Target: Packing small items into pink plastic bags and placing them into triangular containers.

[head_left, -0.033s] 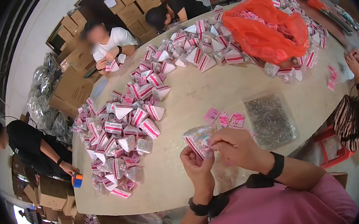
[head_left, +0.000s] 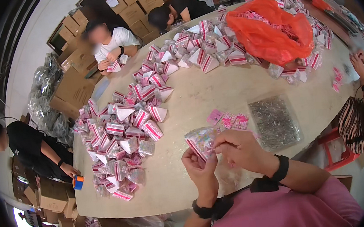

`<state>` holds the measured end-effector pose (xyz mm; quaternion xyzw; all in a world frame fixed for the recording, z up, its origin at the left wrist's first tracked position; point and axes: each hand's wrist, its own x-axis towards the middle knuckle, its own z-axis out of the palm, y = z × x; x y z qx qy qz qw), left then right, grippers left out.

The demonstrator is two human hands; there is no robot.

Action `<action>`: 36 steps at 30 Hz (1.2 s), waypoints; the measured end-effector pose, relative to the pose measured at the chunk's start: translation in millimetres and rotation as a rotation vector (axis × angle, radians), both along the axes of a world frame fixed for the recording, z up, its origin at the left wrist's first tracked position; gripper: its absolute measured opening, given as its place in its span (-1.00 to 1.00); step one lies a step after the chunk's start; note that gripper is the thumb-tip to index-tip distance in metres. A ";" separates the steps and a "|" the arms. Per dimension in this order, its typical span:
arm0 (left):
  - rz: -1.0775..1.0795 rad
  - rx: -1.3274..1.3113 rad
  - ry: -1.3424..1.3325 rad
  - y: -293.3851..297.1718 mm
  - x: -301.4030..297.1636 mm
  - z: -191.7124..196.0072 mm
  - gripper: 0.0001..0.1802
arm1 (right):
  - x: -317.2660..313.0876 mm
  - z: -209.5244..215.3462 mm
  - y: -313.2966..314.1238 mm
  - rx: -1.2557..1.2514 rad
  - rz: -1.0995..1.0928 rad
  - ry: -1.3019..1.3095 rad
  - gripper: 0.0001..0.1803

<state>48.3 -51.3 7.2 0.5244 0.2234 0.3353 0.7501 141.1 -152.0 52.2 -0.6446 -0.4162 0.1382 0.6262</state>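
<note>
A small clear packet [head_left: 201, 138] of pale, many-coloured bits, with a pink-and-white card band, is tilted up over the table's near side. My left hand [head_left: 200, 168] grips it by its lower end, thumb on the front. At the packet's right edge my right hand [head_left: 242, 149] is closed in a pinch; what lies between its fingertips is too small to make out. Just beyond lie a pink card [head_left: 214, 116] and several small pink tags [head_left: 235, 121]. To their right is a clear flat tray [head_left: 275, 122] full of thin metal pins or pieces.
Piled packets [head_left: 122, 132] cover the table's left side and far edge. An open red plastic bag [head_left: 267, 39] stands among them. Co-workers sit or stand around the table; one at left holds a blue-and-orange object [head_left: 78, 182]. A red stool [head_left: 336, 149] is at right.
</note>
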 end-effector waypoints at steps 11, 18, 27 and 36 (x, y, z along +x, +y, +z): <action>0.151 0.142 -0.091 -3.4 3.1 -10.5 -0.27 | 6.3 5.0 0.4 -0.118 0.068 0.500 -0.86; 0.191 0.183 -0.100 -3.3 3.4 -12.2 -0.27 | 7.6 5.1 -0.5 -0.197 0.076 0.433 -0.80; 0.205 0.212 -0.103 -4.0 3.5 -12.1 -0.27 | 5.0 6.2 1.5 -0.179 0.044 0.509 -0.81; 0.215 0.235 -0.100 -6.7 5.7 -11.1 -0.26 | 3.7 3.2 1.6 -0.136 0.022 0.586 -0.87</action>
